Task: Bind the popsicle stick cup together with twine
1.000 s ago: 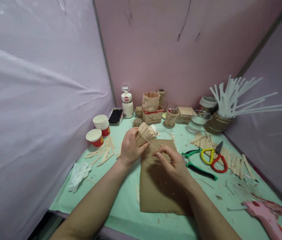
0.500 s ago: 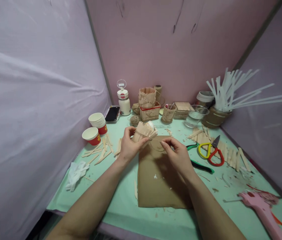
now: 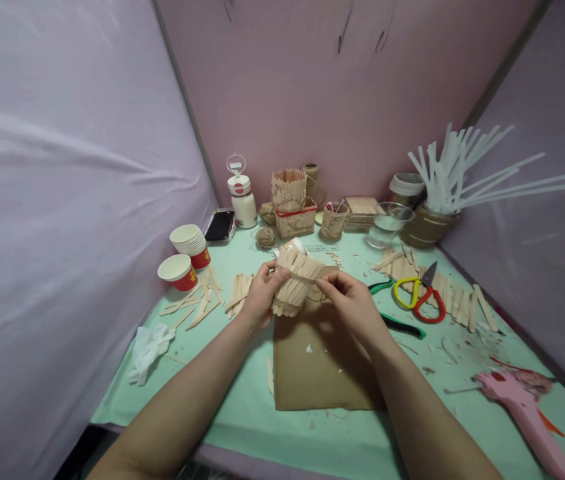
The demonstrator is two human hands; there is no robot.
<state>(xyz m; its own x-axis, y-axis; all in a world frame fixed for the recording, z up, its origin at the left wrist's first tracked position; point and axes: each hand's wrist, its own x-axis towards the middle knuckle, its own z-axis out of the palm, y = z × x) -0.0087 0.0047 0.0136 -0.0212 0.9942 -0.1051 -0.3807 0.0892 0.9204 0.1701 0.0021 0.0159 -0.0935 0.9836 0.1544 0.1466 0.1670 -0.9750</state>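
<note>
Both hands meet over the middle of the desk (image 3: 242, 427), above a brown cardboard sheet (image 3: 319, 373). The left hand (image 3: 261, 293) is curled around a stick-clad cup (image 3: 296, 283), a paper cup covered in wooden sticks and tipped on its side with its white rim toward the far edge. The right hand (image 3: 352, 303) is pinched shut on a thin twine (image 3: 307, 279) that runs across the cup's sticks.

Near the left edge stand a single red paper cup (image 3: 177, 271) and a stack of red cups (image 3: 191, 245), both showing white insides. Along the far edge are a white bottle (image 3: 242, 200), a stick basket (image 3: 289, 203), a glass bowl (image 3: 387, 227) and a brown jar (image 3: 427, 223) full of white strips (image 3: 467, 177).

Toward the right edge lie scissors (image 3: 419, 297), and a pink glue gun (image 3: 522, 417) lies near the near right corner. Loose sticks (image 3: 202, 303) lie left of the hands. The near edge, in front of the cardboard, is mostly bare mat.
</note>
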